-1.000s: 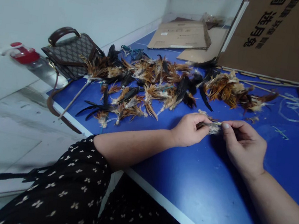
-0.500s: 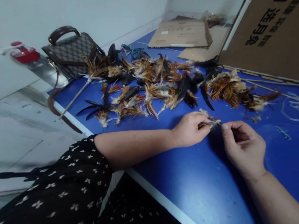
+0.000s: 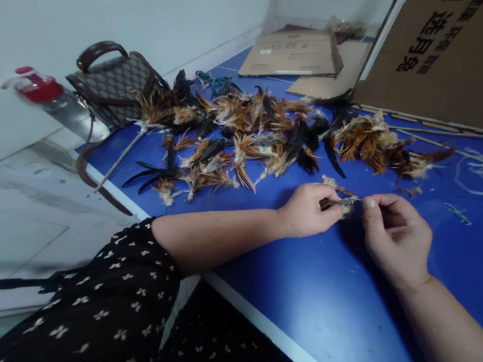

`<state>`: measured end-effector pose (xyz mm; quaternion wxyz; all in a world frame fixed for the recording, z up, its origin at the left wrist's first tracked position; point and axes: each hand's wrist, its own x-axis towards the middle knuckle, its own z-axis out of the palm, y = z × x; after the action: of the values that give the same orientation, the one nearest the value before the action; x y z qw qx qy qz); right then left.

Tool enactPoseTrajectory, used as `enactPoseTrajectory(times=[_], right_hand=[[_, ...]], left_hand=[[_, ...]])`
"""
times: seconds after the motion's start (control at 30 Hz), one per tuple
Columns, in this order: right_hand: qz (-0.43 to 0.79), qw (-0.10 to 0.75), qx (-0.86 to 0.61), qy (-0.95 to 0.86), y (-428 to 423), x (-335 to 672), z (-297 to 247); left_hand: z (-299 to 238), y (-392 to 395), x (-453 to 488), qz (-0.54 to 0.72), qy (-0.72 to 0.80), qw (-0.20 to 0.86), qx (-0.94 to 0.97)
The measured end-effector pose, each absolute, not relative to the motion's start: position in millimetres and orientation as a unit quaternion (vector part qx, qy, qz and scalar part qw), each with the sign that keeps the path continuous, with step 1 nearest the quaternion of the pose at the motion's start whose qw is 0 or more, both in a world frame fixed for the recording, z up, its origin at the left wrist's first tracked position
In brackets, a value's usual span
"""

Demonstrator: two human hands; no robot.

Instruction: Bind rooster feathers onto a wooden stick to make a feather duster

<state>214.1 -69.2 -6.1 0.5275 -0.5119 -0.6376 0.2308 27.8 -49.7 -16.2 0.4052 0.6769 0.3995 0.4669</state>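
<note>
My left hand [image 3: 307, 209] pinches a small bundle of feathers [image 3: 338, 202] just above the blue table [image 3: 311, 292]. My right hand [image 3: 393, 237] meets it from the right, thumb and fingers pinched at the bundle's fluffy end. Beyond both hands lies a long spread of brown, orange and black feather bundles [image 3: 248, 134], running from left to right across the table. Another orange and cream clump [image 3: 375, 143] lies further right.
A patterned handbag [image 3: 113, 85] with a brown strap sits at the table's left end beside a red-capped bottle [image 3: 49, 97]. Flat cardboard [image 3: 293, 53] and a large cardboard box [image 3: 456, 61] stand at the back. White string [image 3: 479, 172] lies at the right. A thin stick [image 3: 121, 158] lies near the bag.
My hands have stayed close together at the small bundle, shifting only slightly. The view has hardly moved.
</note>
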Motion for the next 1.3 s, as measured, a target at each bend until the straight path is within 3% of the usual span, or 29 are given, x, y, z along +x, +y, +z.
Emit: enactPoseTrajectory(times=[0.47, 0.7, 1.3], right_hand=[[0.205, 0.5, -0.492, -0.683, -68.5, 216.8, -9.3], [0.157, 0.542, -0.494, -0.662, -70.2, 214.4, -7.3], [0.178, 0.506, -0.49, -0.687, -68.9, 214.8, -11.8]], left_hand=[[-23.7, -43.1, 25.0, 0.489, 0.404, 0.253, 0.731], [-26.3, -39.3, 20.0, 0.455, 0.35, 0.174, 0.8], [-26.5, -41.8, 20.7, 0.437, 0.329, 0.164, 0.821]])
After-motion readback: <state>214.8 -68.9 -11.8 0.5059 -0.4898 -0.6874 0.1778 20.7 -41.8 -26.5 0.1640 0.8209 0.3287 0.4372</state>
